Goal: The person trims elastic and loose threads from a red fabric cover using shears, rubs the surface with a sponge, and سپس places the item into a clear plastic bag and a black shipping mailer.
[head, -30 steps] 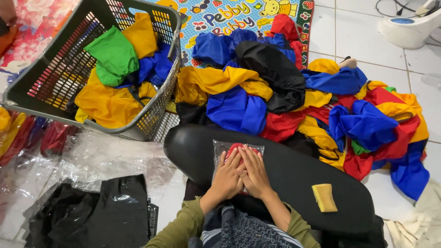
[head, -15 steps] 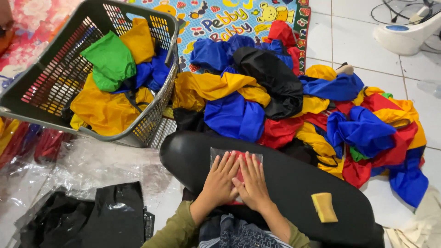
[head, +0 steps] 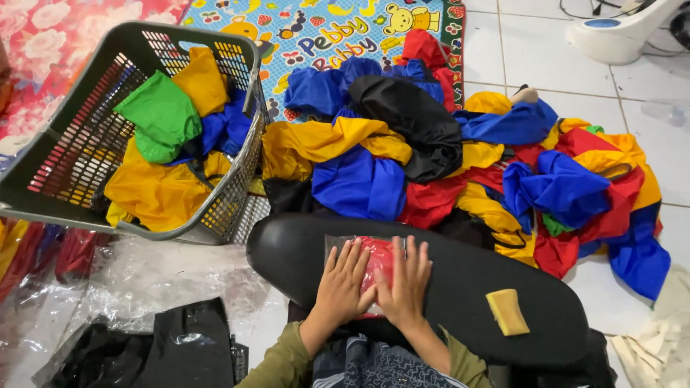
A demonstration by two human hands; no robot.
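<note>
A clear plastic bag with a folded red cloth inside [head: 377,260] lies flat on a black oval board [head: 460,287] across my lap. My left hand [head: 343,284] and my right hand [head: 406,284] press down on the bag side by side, palms flat, fingers spread and pointing away from me. Neither hand grips anything. A small yellow sponge [head: 507,312] rests on the board to the right of my hands.
A pile of blue, yellow, red and black cloths [head: 445,158] covers the floor beyond the board. A grey mesh basket [head: 79,129] with green, yellow and blue cloths tilts at the left. Clear plastic bags [head: 144,280] and black packed items [head: 180,352] lie at lower left.
My hands slid forward over the bag and spread flatter; more of the red cloth shows between them.
</note>
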